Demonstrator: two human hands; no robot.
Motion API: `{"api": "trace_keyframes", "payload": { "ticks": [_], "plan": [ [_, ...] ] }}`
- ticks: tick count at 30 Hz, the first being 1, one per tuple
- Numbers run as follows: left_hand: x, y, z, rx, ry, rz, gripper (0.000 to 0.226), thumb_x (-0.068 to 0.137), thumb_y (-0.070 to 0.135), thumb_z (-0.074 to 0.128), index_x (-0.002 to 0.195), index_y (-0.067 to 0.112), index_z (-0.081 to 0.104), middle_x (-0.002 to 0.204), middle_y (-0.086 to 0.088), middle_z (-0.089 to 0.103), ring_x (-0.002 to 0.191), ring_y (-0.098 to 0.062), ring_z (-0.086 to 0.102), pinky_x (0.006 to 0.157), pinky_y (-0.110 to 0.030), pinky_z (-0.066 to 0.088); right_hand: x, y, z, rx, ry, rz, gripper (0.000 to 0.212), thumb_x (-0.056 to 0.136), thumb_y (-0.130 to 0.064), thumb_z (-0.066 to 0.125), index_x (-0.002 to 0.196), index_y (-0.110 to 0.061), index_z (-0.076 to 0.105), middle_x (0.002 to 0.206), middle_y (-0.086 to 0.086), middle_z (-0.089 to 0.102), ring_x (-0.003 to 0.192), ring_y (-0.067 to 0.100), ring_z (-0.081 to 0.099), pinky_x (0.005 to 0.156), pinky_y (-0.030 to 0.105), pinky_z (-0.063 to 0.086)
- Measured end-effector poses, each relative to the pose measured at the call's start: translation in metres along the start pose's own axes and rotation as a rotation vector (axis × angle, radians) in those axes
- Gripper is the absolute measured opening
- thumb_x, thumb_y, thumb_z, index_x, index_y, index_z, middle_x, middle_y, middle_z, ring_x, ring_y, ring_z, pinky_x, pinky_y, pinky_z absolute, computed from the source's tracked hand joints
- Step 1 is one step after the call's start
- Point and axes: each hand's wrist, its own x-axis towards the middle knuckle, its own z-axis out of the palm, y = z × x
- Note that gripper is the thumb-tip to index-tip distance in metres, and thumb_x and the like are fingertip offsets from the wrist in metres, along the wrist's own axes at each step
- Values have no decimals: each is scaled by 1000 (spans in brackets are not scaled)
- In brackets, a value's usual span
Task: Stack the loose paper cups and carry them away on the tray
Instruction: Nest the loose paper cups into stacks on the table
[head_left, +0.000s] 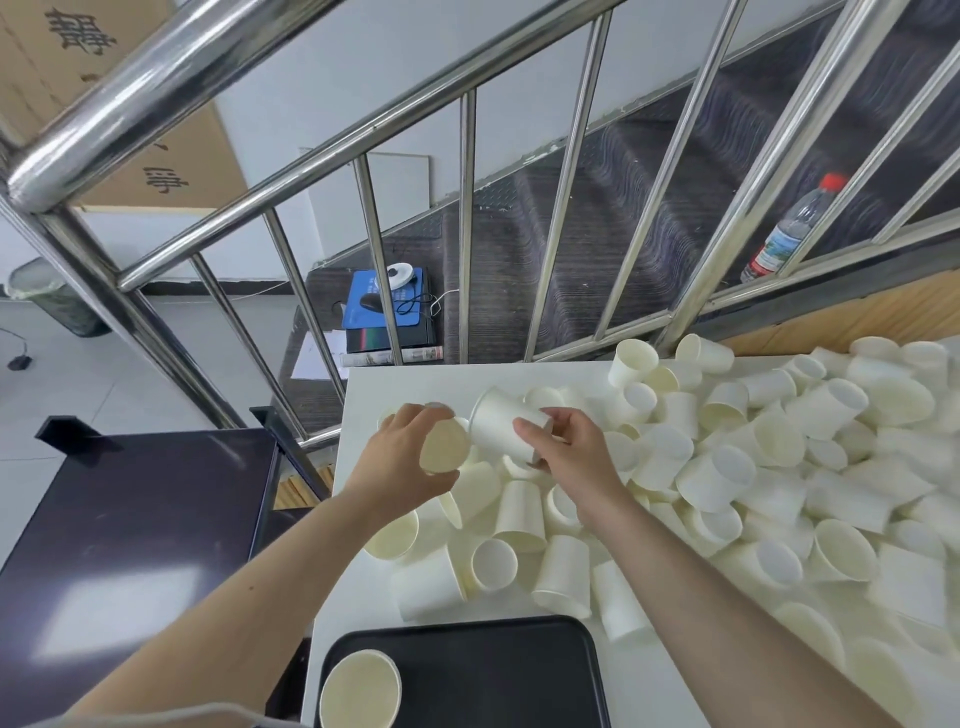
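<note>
Smooth tapered paper cups, both hands

Two bare forearms, no sleeves, no rings or watch — left hand, right hand

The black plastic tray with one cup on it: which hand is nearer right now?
Left, narrowly. The left hand, gripping a white paper cup, hovers above the black plastic tray's far-left side; the right hand, holding another cup, sits slightly farther back over the pile.
</note>
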Motion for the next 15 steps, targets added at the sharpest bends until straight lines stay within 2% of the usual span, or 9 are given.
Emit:
{"api": "trace_keyframes", "payload": {
  "ticks": [3, 5, 8, 10, 15],
  "plan": [
    [-4, 0, 1, 23, -1, 18, 64, 73, 28, 76, 132, 26, 51, 129, 3, 49, 118, -25, 44, 99, -34, 36, -4, 8, 0, -38, -55, 50, 47, 76, -25, 81, 112, -16, 51, 108, 6, 62, 68, 10, 61, 70, 27, 51],
    [-7, 0, -1, 31, 9, 21, 70, 73, 29, 76, 135, 26, 45, 130, 4, 52, 119, -26, 44, 96, -35, 34, -7, 10, -5, -96, -127, 71, 52, 75, -24, 81, 116, -18, 50, 111, 5, 63, 70, 9, 63, 75, 28, 53],
    [-10, 2, -2, 11, 7, 8, 77, 69, 35, 79, 135, 28, 38, 125, 8, 57, 118, -22, 45, 90, -33, 30, -11, 11, -14, -233, -279, 69, 64, 75, -23, 81, 128, -25, 45, 115, 2, 61, 91, 14, 66, 87, 33, 55],
    [-13, 6, -1, 7, -13, 12, 81, 66, 39, 80, 134, 31, 36, 122, 11, 57, 116, -20, 47, 90, -32, 27, -15, 10, -16, -323, -357, 49, 74, 75, -23, 80, 135, -34, 38, 117, -1, 57, 102, 16, 62, 88, 32, 54],
    [-21, 16, 9, -125, -78, -1, 81, 67, 32, 81, 135, 31, 36, 120, 11, 58, 106, -18, 54, 84, -25, 35, -24, 10, -14, -377, -436, -10, 87, 76, -15, 75, 141, -43, 26, 123, -4, 49, 103, 16, 61, 82, 26, 54]
  ]
}}
